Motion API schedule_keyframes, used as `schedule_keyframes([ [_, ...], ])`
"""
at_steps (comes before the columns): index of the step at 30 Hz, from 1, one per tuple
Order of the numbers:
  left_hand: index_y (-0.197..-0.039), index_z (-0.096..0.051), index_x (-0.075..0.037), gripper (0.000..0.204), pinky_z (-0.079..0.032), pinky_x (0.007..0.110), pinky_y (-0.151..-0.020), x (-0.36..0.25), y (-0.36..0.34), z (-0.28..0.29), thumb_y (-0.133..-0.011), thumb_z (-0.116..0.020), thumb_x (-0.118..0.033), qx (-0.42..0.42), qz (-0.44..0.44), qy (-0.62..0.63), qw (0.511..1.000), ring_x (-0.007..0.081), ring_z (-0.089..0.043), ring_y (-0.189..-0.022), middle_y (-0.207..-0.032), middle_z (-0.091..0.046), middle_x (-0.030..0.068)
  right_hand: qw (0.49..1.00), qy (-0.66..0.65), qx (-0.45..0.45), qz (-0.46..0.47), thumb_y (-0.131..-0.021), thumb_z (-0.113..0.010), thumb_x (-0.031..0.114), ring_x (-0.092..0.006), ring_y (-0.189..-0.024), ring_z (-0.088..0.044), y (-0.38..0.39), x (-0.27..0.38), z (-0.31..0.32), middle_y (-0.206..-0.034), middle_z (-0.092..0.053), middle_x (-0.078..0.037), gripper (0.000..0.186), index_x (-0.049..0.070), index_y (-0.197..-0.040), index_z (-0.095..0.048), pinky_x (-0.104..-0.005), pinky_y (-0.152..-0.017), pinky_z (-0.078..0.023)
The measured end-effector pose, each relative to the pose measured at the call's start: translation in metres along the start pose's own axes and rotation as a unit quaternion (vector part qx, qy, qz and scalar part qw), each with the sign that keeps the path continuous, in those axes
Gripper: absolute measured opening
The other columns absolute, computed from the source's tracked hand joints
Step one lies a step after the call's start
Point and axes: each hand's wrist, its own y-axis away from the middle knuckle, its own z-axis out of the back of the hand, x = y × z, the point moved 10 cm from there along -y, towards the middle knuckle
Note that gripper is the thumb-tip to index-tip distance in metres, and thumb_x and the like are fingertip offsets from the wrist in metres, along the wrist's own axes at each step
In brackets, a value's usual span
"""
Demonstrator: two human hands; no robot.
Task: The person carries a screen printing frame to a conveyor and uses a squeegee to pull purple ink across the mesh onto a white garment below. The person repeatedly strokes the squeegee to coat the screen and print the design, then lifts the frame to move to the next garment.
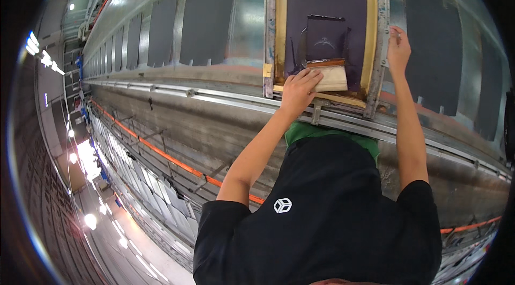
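Observation:
A screen printing frame (369, 43) with yellowed edges and dark mesh lies on the long table in front of me. At its near end sits a squeegee (333, 78) with a pale wooden handle and a brown blade edge. My left hand (301, 90) is closed over the left part of that handle. Dark wet ink (326, 17) lines the mesh around a faint curved mark beyond the squeegee. Along the frame's right side, my right hand (399, 53) has its fingers curled, with the fingertips against the outer rail.
Dark grey fabric panels (209, 19) lie in a row along the table, with another panel (433, 43) to the right. A metal rail (225, 94) runs along the near table edge. Behind me, an orange bar (177, 161) borders a rack of grey sheets (145, 177).

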Motion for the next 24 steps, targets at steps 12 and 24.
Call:
schedule_keyframes([
  [12,-0.131,-0.067,-0.018,0.068,-0.046,0.038,-0.093,0.047,0.049,0.021,-0.066,-0.083,-0.01,0.02,-0.084,-0.047,0.995,0.0208,-0.06,-0.129,-0.137,-0.067,-0.0028,0.998,0.029,-0.049,0.036,-0.101,-0.059,0.027,-0.0308,-0.075,-0.065,0.012,0.012,-0.03,-0.083,-0.07,-0.018,0.026,0.011,-0.118,-0.071,-0.0399,-0.075,-0.049],
  [24,-0.109,-0.073,-0.014,0.035,-0.049,0.038,-0.078,0.036,-0.16,0.051,-0.076,-0.07,0.0,-0.049,-0.047,0.038,0.997,0.0227,-0.07,-0.1,-0.109,-0.075,0.0015,0.897,0.224,0.182,0.335,-0.085,-0.077,0.027,-0.0276,-0.108,-0.058,0.055,0.178,-0.055,-0.123,-0.067,-0.005,0.043,0.012,-0.124,-0.07,-0.0443,-0.094,-0.045],
])
